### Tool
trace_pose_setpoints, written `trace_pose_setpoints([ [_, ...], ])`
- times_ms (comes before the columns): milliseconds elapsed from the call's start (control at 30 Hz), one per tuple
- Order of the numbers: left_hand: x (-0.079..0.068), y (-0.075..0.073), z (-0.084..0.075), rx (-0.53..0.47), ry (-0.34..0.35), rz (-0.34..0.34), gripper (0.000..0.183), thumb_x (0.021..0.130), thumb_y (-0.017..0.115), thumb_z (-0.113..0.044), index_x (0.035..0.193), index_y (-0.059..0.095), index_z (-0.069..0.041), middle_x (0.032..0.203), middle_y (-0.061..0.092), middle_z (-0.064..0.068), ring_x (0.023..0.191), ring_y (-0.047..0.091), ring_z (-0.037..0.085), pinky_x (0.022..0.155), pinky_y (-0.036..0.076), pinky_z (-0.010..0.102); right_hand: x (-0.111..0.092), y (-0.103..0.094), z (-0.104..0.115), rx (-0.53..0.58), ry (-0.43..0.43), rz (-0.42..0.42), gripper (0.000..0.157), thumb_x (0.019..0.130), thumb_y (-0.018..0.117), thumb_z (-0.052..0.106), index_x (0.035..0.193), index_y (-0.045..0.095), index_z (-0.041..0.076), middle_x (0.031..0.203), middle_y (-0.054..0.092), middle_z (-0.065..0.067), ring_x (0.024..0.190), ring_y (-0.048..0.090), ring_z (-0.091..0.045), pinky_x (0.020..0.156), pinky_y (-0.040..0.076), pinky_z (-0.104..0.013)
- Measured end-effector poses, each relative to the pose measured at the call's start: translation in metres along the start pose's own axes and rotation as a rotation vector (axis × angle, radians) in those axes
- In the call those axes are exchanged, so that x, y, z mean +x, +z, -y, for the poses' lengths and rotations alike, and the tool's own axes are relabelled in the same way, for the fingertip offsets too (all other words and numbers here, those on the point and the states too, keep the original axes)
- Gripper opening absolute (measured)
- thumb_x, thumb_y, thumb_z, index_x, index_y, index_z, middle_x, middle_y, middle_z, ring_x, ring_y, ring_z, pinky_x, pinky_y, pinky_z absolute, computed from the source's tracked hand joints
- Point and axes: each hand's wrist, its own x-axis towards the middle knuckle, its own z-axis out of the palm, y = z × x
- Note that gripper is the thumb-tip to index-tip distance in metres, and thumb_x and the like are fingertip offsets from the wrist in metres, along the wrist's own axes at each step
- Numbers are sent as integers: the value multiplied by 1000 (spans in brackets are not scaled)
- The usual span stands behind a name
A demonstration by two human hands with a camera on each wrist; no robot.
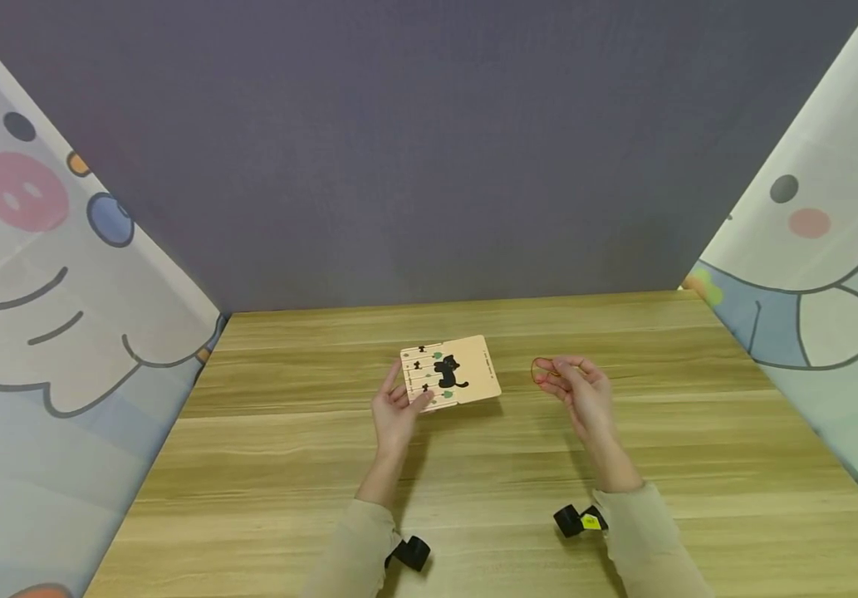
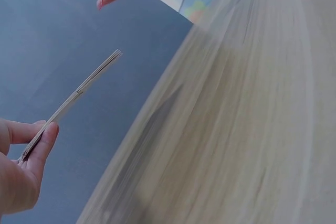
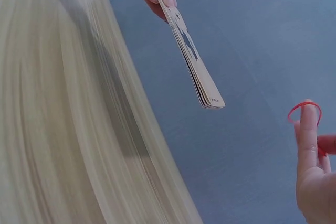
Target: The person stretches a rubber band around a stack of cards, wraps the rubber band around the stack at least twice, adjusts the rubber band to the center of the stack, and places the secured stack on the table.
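Observation:
My left hand [image 1: 394, 411] grips a thin stack of cream notebooks [image 1: 481, 370] by its left end, thumb on top and fingers beneath. The top cover shows a black cat, small bows and green leaves. Several thin layers show along the edge of the notebooks [image 3: 191, 72] in the right wrist view. Off to the right, my right hand [image 1: 585, 394] holds a red rubber band [image 3: 302, 104], looped over a fingertip and pinched lower down. A gap separates the band from the stack. Both hands are raised over the table.
The wood-grain table [image 1: 488, 482] spreads under both hands, with a dark grey panel [image 1: 429, 166] along its back edge. Cartoon-printed curtains [image 1: 795, 274] hang at both sides. A black wrist device [image 1: 569, 521] sits by each sleeve.

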Motion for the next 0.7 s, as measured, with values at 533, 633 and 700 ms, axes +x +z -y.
trace_pose_setpoints([
  [533, -5, 2, 0, -34, -43, 6, 72, 67, 64, 19, 132, 37, 1, 100, 57, 31, 86, 61, 36, 66, 57, 29, 5, -2, -3, 166, -89, 114, 13, 86, 54, 0, 93, 57, -10, 110, 54, -29, 101, 54, -38, 87, 49, -39],
  [633, -5, 3, 1, -32, -43, 4, 72, 67, 64, 19, 131, 38, 2, 101, 57, 31, 86, 61, 36, 66, 57, 28, 12, -24, -22, 158, -65, 77, 14, 90, 44, -2, 94, 55, -10, 119, 47, -33, 103, 50, -43, 88, 47, -44],
  [700, -5, 4, 0, -39, -39, 9, 71, 67, 64, 19, 131, 38, 2, 101, 57, 31, 86, 61, 36, 66, 57, 28, 15, -32, -30, 141, -61, 44, 15, 92, 42, -1, 92, 55, -8, 123, 43, -32, 104, 49, -44, 88, 46, -45],
])
